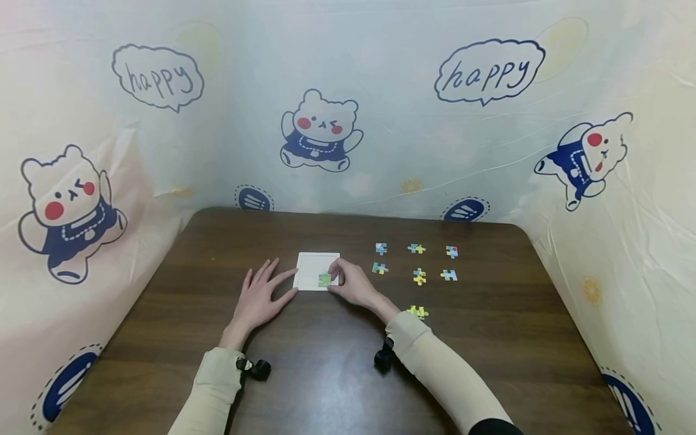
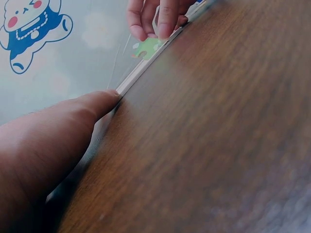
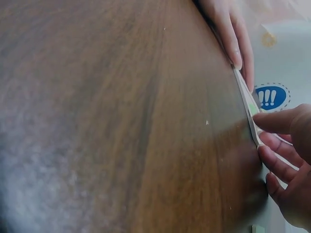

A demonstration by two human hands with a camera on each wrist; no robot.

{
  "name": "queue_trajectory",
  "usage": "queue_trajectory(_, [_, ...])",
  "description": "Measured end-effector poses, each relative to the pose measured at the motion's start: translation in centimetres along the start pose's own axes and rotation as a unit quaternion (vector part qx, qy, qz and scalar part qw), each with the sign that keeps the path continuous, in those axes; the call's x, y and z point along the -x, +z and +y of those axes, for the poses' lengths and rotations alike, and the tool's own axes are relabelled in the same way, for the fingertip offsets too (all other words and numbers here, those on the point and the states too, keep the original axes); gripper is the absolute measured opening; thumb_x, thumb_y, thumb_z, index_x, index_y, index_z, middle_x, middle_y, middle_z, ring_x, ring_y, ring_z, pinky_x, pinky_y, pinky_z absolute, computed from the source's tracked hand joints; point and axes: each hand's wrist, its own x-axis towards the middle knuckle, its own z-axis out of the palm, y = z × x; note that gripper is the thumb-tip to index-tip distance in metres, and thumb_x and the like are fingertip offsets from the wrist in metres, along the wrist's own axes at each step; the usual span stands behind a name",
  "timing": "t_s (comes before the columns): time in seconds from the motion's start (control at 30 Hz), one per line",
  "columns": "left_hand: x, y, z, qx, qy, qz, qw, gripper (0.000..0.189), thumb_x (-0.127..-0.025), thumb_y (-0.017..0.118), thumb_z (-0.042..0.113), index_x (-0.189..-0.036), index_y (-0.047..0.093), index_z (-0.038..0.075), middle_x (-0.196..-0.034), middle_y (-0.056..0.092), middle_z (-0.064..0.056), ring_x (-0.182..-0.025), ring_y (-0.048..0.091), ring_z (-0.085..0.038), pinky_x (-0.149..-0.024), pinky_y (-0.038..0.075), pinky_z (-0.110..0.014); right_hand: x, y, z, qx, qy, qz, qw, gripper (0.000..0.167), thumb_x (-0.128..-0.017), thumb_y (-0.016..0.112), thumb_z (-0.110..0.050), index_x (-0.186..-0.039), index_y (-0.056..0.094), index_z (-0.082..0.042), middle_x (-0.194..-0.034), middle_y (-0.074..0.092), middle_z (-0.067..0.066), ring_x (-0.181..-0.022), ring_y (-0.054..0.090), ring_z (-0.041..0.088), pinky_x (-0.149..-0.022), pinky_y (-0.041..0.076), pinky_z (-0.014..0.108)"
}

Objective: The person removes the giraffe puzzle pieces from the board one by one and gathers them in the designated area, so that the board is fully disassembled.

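Note:
A white square puzzle tray point(image 1: 311, 261) lies flat on the table. At its left edge my left hand point(image 1: 260, 303) is spread, with thumb and index fingertips right at the rim; the thumb point(image 2: 104, 99) also shows against the edge in the left wrist view. My right hand point(image 1: 356, 285) is over the tray's right side, pinching a green jigsaw piece point(image 1: 324, 280) near the lower right corner. In the left wrist view this green piece point(image 2: 146, 48) shows under the right fingertips, partly hidden by them.
Right of the tray, several loose jigsaw pieces lie in two rows, among them a blue-and-red one point(image 1: 452, 252) and a yellow one point(image 1: 419, 277). Another yellow-green piece point(image 1: 418, 312) lies nearer, partly behind the right wrist. A printed curtain point(image 1: 391, 151) hangs behind the brown table point(image 1: 321, 362).

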Motion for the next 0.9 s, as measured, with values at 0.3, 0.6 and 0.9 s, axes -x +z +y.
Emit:
queue_trajectory(0.3, [0.2,0.0,0.0,-0.002,-0.004,-0.003,1.0000,0.061,-0.106,0.066,0.056,-0.162,0.057,0.034,-0.181,0.031,-0.021,-0.170,0.021,-0.045,-0.135,0.005,-0.074,0.2,0.7,0.0,-0.011,0.017,0.006,0.9998,0.033,-0.090,0.090,-0.007,-0.118,0.074,-0.002,-0.101,0.075,0.012,-0.072,0.052,0.007,-0.067,0.042,0.018])
queue_trajectory(0.6, [0.2,0.0,0.0,-0.002,-0.001,-0.002,1.0000,0.061,-0.105,0.066,0.056,-0.162,0.056,0.034,-0.181,0.030,-0.021,-0.171,0.021,-0.045,-0.135,0.005,-0.073,0.3,1.5,-0.4,0.008,0.040,0.036,0.9985,0.032,-0.089,0.093,-0.014,-0.114,0.076,-0.005,-0.101,0.080,0.008,-0.073,0.053,0.005,-0.076,0.045,0.024])
queue_trajectory(0.9, [0.2,-0.1,0.0,-0.001,0.005,0.001,1.0000,0.060,-0.106,0.066,0.054,-0.162,0.056,0.034,-0.180,0.032,-0.021,-0.170,0.022,-0.045,-0.135,0.006,-0.074,0.0,2.0,-1.6,0.072,0.060,0.040,0.9948,0.043,-0.088,0.094,-0.030,-0.120,0.076,-0.007,-0.100,0.074,0.005,-0.091,0.066,0.018,-0.093,0.038,0.039])
